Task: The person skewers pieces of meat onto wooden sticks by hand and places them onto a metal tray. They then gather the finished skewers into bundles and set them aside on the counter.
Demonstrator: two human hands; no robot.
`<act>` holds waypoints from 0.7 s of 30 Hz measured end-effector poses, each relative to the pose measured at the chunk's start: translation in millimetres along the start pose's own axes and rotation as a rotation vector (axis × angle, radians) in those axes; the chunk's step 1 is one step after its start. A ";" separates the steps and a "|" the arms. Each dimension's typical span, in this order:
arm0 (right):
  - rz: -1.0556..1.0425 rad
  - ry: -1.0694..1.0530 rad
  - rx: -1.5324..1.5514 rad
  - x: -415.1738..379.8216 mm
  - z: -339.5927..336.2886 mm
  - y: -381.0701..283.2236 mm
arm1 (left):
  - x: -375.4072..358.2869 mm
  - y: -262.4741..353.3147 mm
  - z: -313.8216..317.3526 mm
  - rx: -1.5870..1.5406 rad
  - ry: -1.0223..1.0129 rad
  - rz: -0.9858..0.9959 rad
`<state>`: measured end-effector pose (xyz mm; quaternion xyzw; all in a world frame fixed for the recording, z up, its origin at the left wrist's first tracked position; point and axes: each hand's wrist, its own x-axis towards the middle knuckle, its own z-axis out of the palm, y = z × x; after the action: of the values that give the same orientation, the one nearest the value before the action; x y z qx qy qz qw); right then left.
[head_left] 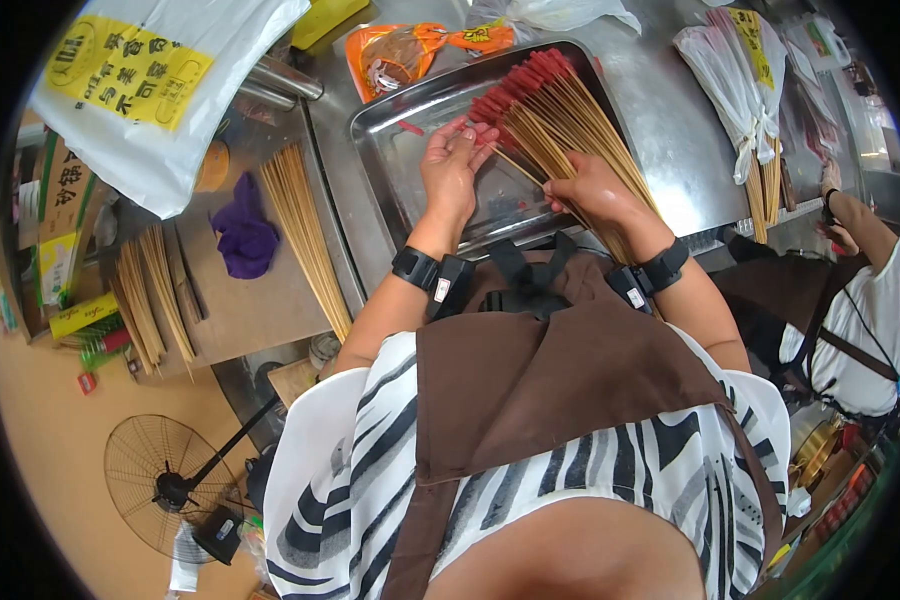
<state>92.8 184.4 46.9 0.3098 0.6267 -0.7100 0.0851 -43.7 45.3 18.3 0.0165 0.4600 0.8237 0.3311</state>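
Note:
Over the metal tray, my left hand (pixel 452 172) pinches the red, meat-like tip of a thin bamboo skewer. Its fingertips partly cover that tip. My right hand (pixel 595 195) is closed around the bare sticks of several bamboo skewers, low on their length. The skewers (pixel 575 125) fan out in the tray, their ends threaded with red pieces (pixel 535 78) that look like raw meat. Beneath both hands lies the shallow steel tray (pixel 370 135), with a small loose red piece (pixel 410 128) on its bottom.
Bare skewers (pixel 305 235) and a purple cloth (pixel 242 228) lie on the left surface. An orange food bag (pixel 395 60) sits behind the tray. White-wrapped skewers (pixel 740 90) rest at right, near another person (pixel 850 310). A white bag (pixel 170 100) stands far left, a fan (pixel 175 490) below.

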 end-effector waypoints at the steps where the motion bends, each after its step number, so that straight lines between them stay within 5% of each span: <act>1: -0.002 0.001 0.005 0.5 0.0 0.9 | -0.7 0.2 0.9 0.000 0.000 -0.001; 21: 0.079 0.046 -0.024 -7.1 3.1 -11.8 | -12.6 -24.8 4.3 0.033 -0.002 -0.038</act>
<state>91.4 181.9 60.7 0.3495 0.6243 -0.6911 0.1021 -19.3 50.3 5.2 0.0137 0.4733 0.8096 0.3468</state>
